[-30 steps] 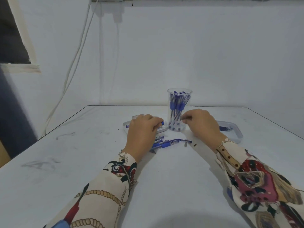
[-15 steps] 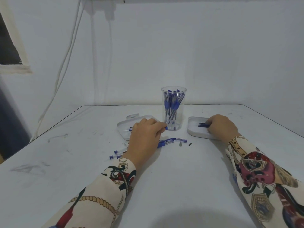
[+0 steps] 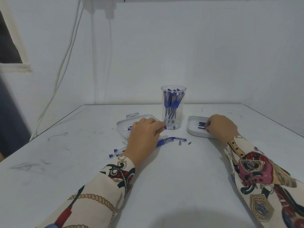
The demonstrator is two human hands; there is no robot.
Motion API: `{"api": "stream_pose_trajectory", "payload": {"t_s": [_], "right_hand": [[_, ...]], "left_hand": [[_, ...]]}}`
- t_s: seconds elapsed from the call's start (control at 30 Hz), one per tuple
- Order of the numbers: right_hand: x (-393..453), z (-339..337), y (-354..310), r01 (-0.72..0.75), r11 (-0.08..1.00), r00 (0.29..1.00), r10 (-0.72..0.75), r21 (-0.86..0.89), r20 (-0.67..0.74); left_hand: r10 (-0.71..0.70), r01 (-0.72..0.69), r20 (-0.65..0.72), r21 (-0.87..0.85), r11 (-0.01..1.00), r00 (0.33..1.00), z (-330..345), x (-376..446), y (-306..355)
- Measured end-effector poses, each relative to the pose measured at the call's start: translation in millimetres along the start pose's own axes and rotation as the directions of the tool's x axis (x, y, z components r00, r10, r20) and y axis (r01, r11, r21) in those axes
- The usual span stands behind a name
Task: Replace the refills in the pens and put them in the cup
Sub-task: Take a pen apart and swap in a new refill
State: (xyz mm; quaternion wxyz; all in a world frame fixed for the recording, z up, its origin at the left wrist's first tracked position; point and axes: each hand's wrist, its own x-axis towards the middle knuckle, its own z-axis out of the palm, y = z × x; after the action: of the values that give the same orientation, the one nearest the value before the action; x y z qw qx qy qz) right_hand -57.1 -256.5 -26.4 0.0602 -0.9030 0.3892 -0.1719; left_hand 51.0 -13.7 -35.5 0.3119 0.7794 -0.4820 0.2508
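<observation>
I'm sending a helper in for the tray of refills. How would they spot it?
Find the clear cup of blue pens at the table's middle. The tray of refills lies just right of it, under the right hand; the left tray has a tab.

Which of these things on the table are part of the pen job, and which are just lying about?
Part of the job:
clear cup holding pens
pen pinched in left hand
right tray under right hand
left tray
loose pens

Lying about:
wall cables
table scuffs
</observation>
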Motion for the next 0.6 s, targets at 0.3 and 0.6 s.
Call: {"api": "stream_pose_trajectory", "payload": {"t_s": [0.3, 0.6], "right_hand": [[-18.4, -3.4, -11.8, 0.227, 0.964, 0.938, -0.179, 0.136, -0.295], [-44.1, -1.6, -41.6, 0.52, 0.829, 0.833, -0.44, 0.206, -0.334]], "left_hand": [[-0.057, 0.057, 0.032, -0.01, 0.998, 0.998, -2.4, 1.3, -2.9], [-0.131, 0.129, 0.085, 0.023, 0.991, 0.988, -3.9, 1.2, -0.5]]}}
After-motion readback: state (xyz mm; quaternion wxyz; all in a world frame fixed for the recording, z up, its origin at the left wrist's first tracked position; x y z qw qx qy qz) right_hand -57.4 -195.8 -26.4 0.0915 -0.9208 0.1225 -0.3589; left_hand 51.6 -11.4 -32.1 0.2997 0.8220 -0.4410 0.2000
